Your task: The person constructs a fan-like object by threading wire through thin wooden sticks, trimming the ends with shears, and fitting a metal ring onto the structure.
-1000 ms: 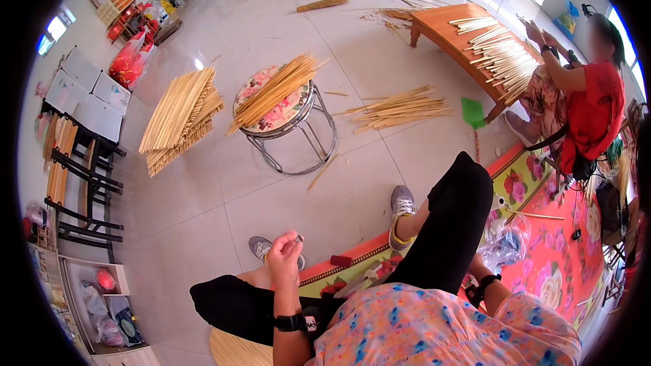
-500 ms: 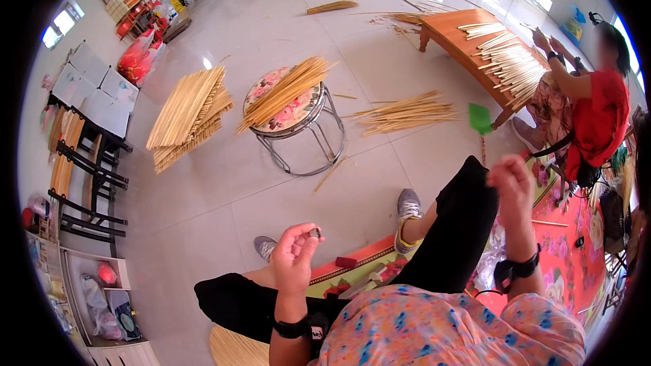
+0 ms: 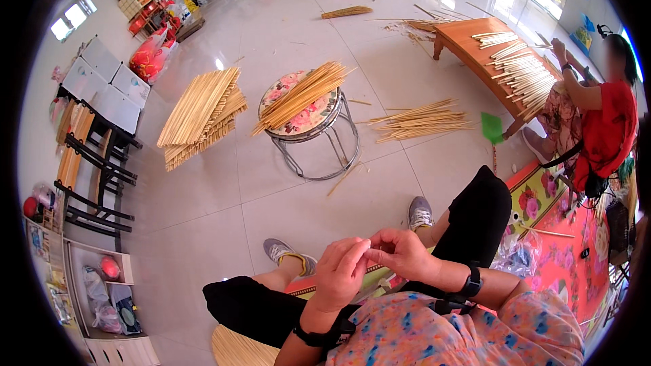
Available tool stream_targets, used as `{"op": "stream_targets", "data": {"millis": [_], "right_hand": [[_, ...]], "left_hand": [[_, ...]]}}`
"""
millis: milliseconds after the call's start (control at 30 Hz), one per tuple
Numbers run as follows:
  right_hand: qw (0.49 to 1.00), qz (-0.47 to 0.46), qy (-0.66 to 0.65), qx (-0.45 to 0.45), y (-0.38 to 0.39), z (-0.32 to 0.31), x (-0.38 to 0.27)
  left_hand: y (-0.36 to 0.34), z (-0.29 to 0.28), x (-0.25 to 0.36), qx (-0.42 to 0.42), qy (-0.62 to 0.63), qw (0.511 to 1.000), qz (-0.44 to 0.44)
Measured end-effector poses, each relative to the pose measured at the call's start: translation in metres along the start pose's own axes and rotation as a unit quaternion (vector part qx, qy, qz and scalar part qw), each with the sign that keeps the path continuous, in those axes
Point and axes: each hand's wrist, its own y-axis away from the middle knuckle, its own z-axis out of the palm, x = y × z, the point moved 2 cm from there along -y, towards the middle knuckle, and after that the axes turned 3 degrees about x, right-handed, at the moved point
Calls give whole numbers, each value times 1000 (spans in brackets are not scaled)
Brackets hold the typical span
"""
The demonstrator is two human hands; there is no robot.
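My left hand (image 3: 342,272) and my right hand (image 3: 401,255) meet fingertip to fingertip in front of my chest, above my bent knees in black trousers. The left fingers pinch something small and dark that is too tiny to make out. The right fingers curl against that same spot. Each wrist wears a black band. A round stool (image 3: 319,163) with a flowered seat stands on the floor ahead, and a bundle of bamboo sticks (image 3: 302,95) lies across it.
A flat stack of sticks (image 3: 200,112) lies left of the stool, with loose sticks (image 3: 420,120) to its right. A person in a red top (image 3: 600,115) works at a low wooden table (image 3: 468,37). Black desks (image 3: 102,95) and a shelf (image 3: 95,285) line the left side.
My right hand has come up from the right and across to meet my left hand. The left hand has turned inward toward my chest.
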Motion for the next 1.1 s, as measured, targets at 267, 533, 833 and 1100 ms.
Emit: {"op": "stream_targets", "data": {"millis": [267, 533, 833, 1100], "right_hand": [[981, 160, -103, -31, -2, -4, -9], [985, 147, -92, -24, -6, -6, -12], [993, 71, 55, -76, 5, -7, -16], [978, 191, -1, -83, -9, -7, -12]], "left_hand": [[1, 4, -8, -72, 28, 994, -71], [-2, -2, -11, -111, 12, 994, -13], [0, -14, -1, -150, -34, 983, 102], [6, -5, -16, -158, -19, 987, 18]]}}
